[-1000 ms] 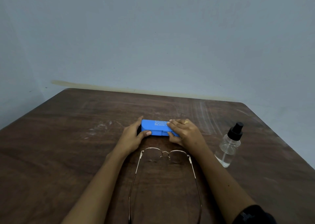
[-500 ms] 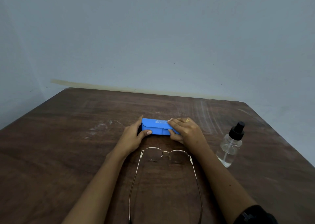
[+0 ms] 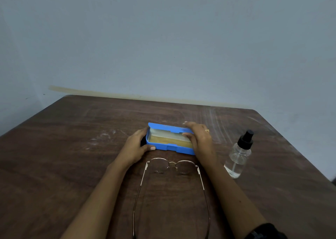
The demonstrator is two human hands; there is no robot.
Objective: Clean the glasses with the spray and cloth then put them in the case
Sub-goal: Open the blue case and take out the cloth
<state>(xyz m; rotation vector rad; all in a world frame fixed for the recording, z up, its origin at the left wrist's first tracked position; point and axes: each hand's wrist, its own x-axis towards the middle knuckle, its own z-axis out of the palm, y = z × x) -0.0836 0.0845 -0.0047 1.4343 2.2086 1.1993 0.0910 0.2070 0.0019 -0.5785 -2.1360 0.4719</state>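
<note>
A blue glasses case (image 3: 169, 147) lies on the table's middle with its lid raised toward the far side. Inside it shows a pale lining and a yellowish cloth (image 3: 169, 139). My left hand (image 3: 135, 145) grips the case's left end, thumb on the front wall. My right hand (image 3: 199, 138) holds the lid at its right end, thumb under the lid's edge. Thin gold-rimmed glasses (image 3: 171, 167) lie just in front of the case, temples unfolded and pointing toward me. A clear spray bottle (image 3: 239, 157) with a black nozzle stands to the right.
The dark brown wooden table (image 3: 72, 157) carries pale scuffs left of the case. Its far edge meets a grey-blue wall (image 3: 163, 47). Both forearms flank the glasses' temples. A dark band shows on my right wrist (image 3: 263, 232).
The case was closed under both hands. Now my right hand has lifted the lid back, showing the lining and cloth. The left hand still holds the left end.
</note>
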